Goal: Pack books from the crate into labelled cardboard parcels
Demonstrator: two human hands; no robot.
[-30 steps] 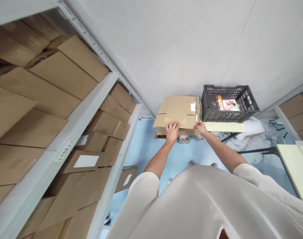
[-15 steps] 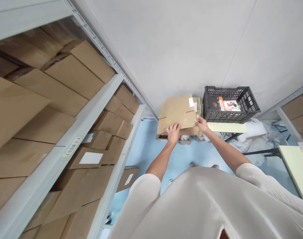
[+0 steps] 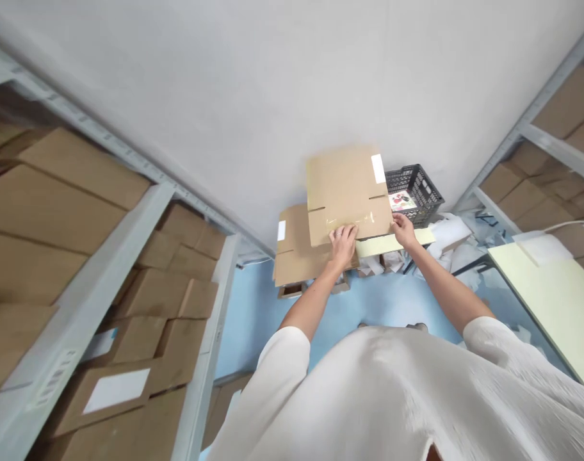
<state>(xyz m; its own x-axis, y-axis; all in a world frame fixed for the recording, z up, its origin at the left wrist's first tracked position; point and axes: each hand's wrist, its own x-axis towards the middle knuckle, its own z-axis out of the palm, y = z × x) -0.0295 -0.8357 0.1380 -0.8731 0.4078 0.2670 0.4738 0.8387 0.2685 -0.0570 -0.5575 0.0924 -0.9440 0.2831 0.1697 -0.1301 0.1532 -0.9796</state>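
Gripping a flattened box [image 3: 347, 182], the left hand [image 3: 343, 244] has fingers closed on its near edge; the right hand [image 3: 403, 229] pinches the near-right corner. It seems lifted, unopened, partly hiding the crate [image 3: 429, 194]; a second flattened sheet [image 3: 294, 246] lies untouched, lower left.
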